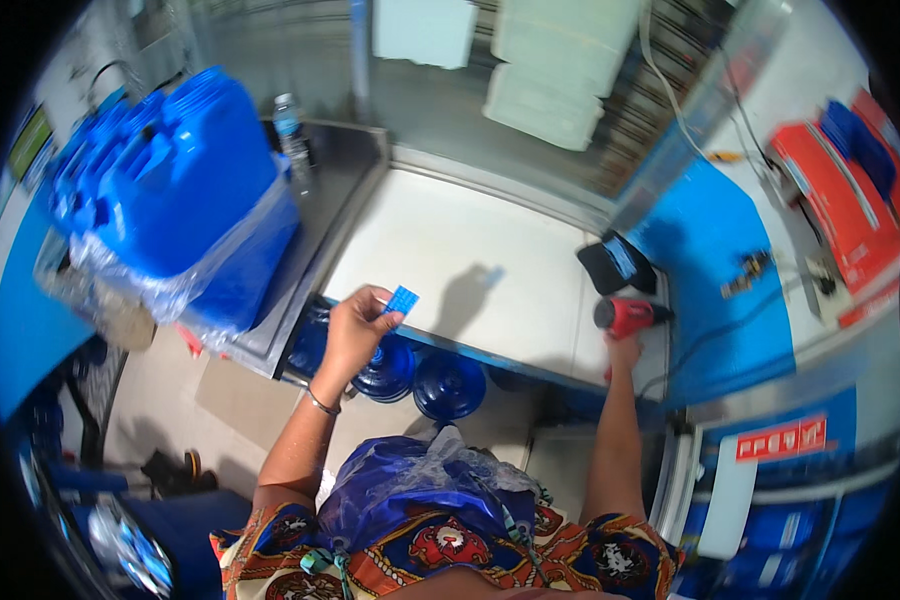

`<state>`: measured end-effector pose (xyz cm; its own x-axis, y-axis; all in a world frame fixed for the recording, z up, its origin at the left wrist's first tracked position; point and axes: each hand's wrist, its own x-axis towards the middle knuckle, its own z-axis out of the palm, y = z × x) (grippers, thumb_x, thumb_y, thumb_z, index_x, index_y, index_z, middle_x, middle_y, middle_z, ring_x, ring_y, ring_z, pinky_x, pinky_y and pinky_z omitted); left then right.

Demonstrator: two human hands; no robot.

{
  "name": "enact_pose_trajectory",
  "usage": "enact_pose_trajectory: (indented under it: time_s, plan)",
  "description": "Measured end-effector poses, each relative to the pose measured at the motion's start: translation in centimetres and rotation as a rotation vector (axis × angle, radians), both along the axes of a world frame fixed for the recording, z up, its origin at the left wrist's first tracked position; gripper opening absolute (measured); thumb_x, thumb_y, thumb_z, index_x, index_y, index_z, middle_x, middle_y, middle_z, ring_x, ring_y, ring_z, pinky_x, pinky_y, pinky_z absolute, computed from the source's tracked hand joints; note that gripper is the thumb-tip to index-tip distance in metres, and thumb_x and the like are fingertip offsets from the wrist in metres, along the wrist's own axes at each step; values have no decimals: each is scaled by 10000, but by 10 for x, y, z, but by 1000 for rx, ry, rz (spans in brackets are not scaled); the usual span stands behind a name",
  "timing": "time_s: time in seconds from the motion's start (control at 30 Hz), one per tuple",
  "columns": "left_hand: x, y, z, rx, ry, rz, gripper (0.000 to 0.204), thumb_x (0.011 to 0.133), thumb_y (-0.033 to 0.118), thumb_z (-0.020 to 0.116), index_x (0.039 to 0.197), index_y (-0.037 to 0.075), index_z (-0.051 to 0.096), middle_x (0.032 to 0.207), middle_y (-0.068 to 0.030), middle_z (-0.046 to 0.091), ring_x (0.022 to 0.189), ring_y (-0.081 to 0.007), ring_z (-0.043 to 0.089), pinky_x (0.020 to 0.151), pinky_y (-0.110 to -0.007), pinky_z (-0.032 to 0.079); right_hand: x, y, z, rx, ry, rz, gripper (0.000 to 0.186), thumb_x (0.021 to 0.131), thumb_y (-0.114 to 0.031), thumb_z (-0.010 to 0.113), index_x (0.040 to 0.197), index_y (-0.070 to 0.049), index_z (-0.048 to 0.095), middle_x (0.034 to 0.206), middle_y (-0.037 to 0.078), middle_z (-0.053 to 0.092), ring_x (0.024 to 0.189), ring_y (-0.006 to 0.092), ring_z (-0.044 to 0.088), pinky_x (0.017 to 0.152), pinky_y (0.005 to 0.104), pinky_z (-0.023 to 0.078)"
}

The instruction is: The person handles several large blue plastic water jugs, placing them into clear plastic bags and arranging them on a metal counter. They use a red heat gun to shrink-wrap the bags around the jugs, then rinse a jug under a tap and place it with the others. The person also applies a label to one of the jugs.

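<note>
My left hand (360, 325) is closed in a pinch on a small blue card (402, 300), held up near the front edge of the white counter (420, 230). A shadow of hand and card falls on the countertop. My right hand (622, 350) grips the handle of a red and black heat gun (630, 316) at the counter's right end. Just above the gun lies a black flat object with a blue-lit or printed centre (615, 260); what it is, I cannot tell.
Blue jerrycans (190, 190) in plastic wrap and a water bottle (292, 130) stand on the steel surface (340, 170) at left. Large blue bottles (448, 385) are below the counter. Red items (825, 200), cords (710, 335) and a glass pane with panels (560, 70) surround the workspace.
</note>
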<state>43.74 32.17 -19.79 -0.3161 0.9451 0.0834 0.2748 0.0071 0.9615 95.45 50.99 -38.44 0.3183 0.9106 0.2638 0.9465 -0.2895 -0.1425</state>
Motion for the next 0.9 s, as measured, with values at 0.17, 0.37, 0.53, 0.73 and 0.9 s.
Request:
enact_pose_trajectory:
  time_s: [0.17, 0.37, 0.53, 0.73, 0.9]
  plan:
    - [-92, -39, 55, 264, -16, 438, 163, 807, -20, 762, 841, 17, 607, 742, 10, 639, 697, -51, 573, 624, -220, 463, -10, -16, -16, 240, 285, 29, 350, 779, -169, 700, 1079, 0, 634, 1096, 202, 645, 997, 410, 611, 899, 494, 464]
    - [-239, -120, 140, 491, 569, 937, 211, 866, 140, 746, 912, -64, 717, 685, -61, 681, 640, -61, 572, 579, -248, 451, -117, -112, 20, 520, 807, 475, 532, 793, -20, 660, 1298, 23, 500, 1235, 194, 603, 1112, 310, 605, 982, 410, 452]
    - [-331, -106, 176, 418, 967, 1254, 230, 828, 207, 733, 973, 29, 754, 841, -190, 717, 763, -289, 715, 711, -364, 539, -246, -152, 128, 94, 1340, 676, 574, 816, -59, 683, 1342, 7, 462, 1233, 145, 573, 971, 226, 603, 873, 370, 498]
    - [-360, -103, 179, 458, 597, 803, 277, 808, 179, 774, 1012, -6, 741, 856, -188, 730, 760, -216, 716, 693, -312, 547, -405, -203, 263, -55, 1862, 1159, 753, 801, -230, 755, 1393, 25, 367, 1223, 161, 523, 873, 217, 596, 707, 338, 533]
    - [-381, -122, 186, 449, 192, 440, 314, 828, 185, 790, 1038, -40, 729, 886, -114, 746, 784, -113, 670, 722, -260, 530, -487, -245, 327, -21, 1763, 1287, 804, 792, -278, 769, 1382, 56, 337, 1201, 203, 527, 821, 228, 622, 623, 323, 558]
